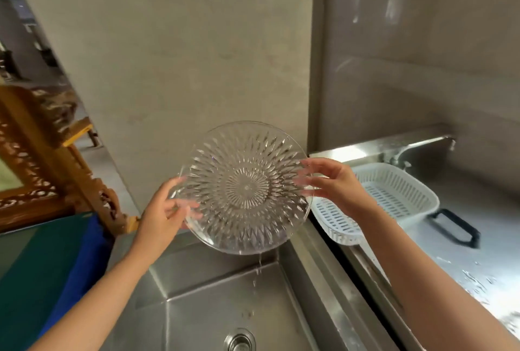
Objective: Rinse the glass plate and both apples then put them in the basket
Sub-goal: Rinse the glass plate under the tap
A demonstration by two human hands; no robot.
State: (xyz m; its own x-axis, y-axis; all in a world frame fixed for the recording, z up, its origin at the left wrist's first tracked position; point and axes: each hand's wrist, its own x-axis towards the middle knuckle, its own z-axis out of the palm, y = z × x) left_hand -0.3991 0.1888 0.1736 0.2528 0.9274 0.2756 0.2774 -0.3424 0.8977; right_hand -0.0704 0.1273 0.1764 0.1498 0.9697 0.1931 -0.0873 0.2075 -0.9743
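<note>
I hold a clear cut-glass plate (244, 187) tilted up on edge above the steel sink (213, 294). My left hand (166, 210) grips its left rim. My right hand (334, 181) holds the right rim with the fingers spread along the edge. Water drips from the plate's lowest point into the sink. A white slotted basket (394, 193) lies on the wet steel counter to the right, just behind my right hand. No apples are in view.
The sink drain (239, 341) is at the bottom centre. A black handle (455, 226) lies on the counter (478, 252) right of the basket. A tap (405, 153) stands behind the basket. A carved wooden frame (42, 159) and blue cloth (78, 266) are at the left.
</note>
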